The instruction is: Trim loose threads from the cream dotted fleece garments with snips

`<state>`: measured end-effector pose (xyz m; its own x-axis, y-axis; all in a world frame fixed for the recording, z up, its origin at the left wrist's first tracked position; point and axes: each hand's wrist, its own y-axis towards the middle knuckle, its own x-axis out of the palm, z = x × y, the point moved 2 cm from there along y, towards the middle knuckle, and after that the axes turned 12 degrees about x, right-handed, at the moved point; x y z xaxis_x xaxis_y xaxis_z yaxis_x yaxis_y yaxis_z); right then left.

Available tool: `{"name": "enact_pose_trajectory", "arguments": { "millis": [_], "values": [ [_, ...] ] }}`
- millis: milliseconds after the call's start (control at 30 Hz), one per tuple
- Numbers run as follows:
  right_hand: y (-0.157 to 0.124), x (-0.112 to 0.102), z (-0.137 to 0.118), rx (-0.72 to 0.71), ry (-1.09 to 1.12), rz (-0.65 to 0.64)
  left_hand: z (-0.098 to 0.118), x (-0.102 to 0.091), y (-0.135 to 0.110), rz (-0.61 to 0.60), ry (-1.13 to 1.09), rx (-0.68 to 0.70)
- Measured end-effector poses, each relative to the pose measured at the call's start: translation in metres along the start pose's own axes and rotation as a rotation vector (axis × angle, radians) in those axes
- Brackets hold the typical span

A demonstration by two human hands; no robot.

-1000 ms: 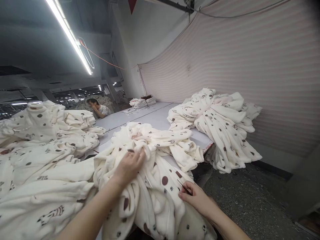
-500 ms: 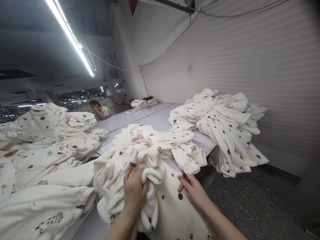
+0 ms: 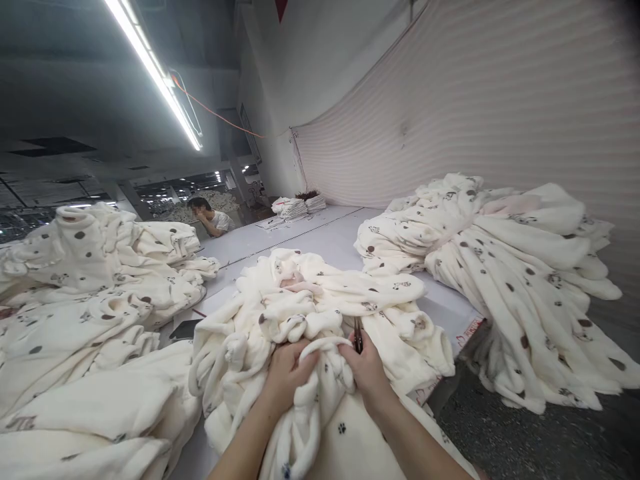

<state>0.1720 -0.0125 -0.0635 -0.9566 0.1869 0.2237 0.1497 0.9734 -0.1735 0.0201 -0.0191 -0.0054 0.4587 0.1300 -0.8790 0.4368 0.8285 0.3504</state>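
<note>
Where view starts at far left: heap of spotted cream fleece [image 3: 90, 280], on white table [image 3: 320, 233]. Behind it, person [image 3: 210, 217] leaning at far end. Centre, at near edge: fleece garment [image 3: 325, 407], draped over table lip. Left hand [image 3: 287, 370] clenched on bunched fold. Right hand [image 3: 369, 367] just beside, gripping thread snips [image 3: 358, 333], blades up, fingers on cloth. Right: second heap [image 3: 500, 267], spilling off edge. Garment likely soft, limp, light but bulky; best taken at gathered fold or seam.
</note>
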Motion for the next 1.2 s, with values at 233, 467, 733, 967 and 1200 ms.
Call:
{"name": "enact_pose_trajectory", "arguments": {
  "millis": [233, 467, 733, 967, 1200],
  "values": [
    [0.059, 0.030, -0.022, -0.026, -0.011, -0.038, -0.072, 0.011, 0.067, 0.001, 0.041, -0.141],
    [-0.007, -0.026, -0.053, 0.008, -0.160, -0.199, -0.068, 0.028, 0.086, 0.109, 0.178, -0.164],
    [-0.136, -0.096, 0.004, 0.044, -0.815, -0.678, -0.002, 0.008, 0.012, 0.382, 0.090, -0.140],
    [-0.128, -0.108, 0.023, -0.236, -0.832, -0.541, 0.086, 0.039, -0.165, 0.500, -0.051, -0.405],
    [-0.118, -0.112, -0.010, -0.044, -0.582, -0.533, 0.150, 0.099, -0.181, 0.506, -0.375, -0.462]
  ]
}}
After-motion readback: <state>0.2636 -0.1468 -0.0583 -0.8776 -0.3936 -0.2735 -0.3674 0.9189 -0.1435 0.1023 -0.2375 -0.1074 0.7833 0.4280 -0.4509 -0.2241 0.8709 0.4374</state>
